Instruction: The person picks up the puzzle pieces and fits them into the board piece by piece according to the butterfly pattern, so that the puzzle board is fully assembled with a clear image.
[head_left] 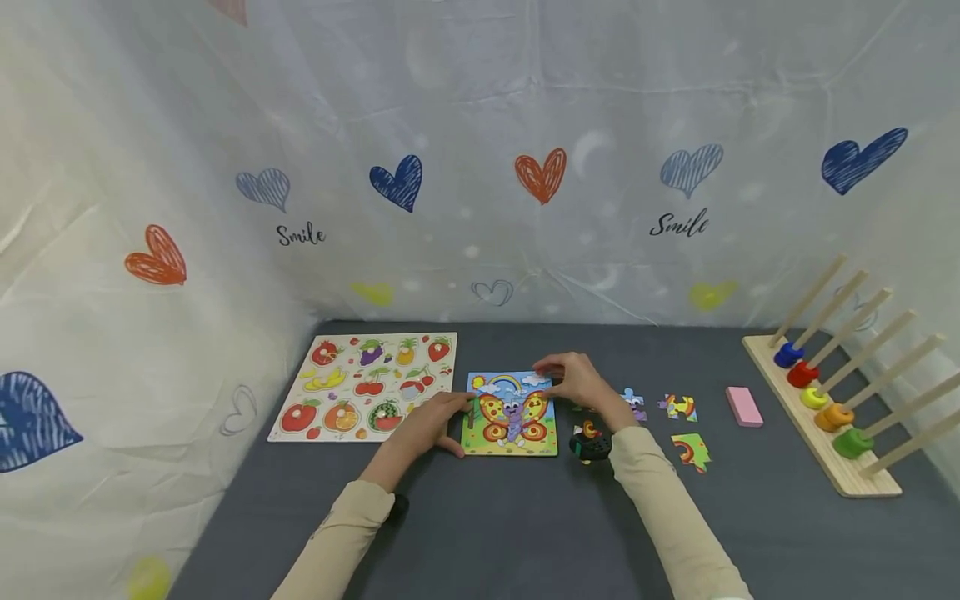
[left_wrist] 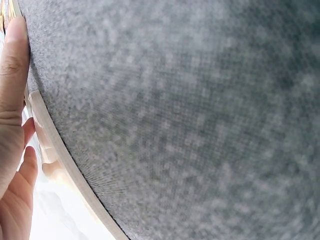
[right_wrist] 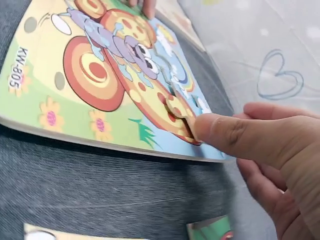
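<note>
A butterfly jigsaw board (head_left: pixel 512 429) lies flat on the table, most of its picture filled in. My left hand (head_left: pixel 423 425) rests at its left side, thumb by the near corner and fairly straight fingers touching the edge. In the left wrist view, the thumb (left_wrist: pixel 12 75) stretches out low over the dark cloth. At the far right corner of the board, my right hand (head_left: pixel 581 383) pinches a puzzle piece (right_wrist: pixel 181 111) by the upper wing. A dark gap shows along this piece's edge, and the thumb covers part of it.
Loose puzzle pieces (head_left: pixel 679 407) lie right of the board, some partly hidden by the right wrist. A fruit board (head_left: pixel 341 408) is close on the left. Farther right are a pink block (head_left: pixel 744 407) and a wooden peg rack (head_left: pixel 843 467) with coloured rings. A printed curtain hangs behind.
</note>
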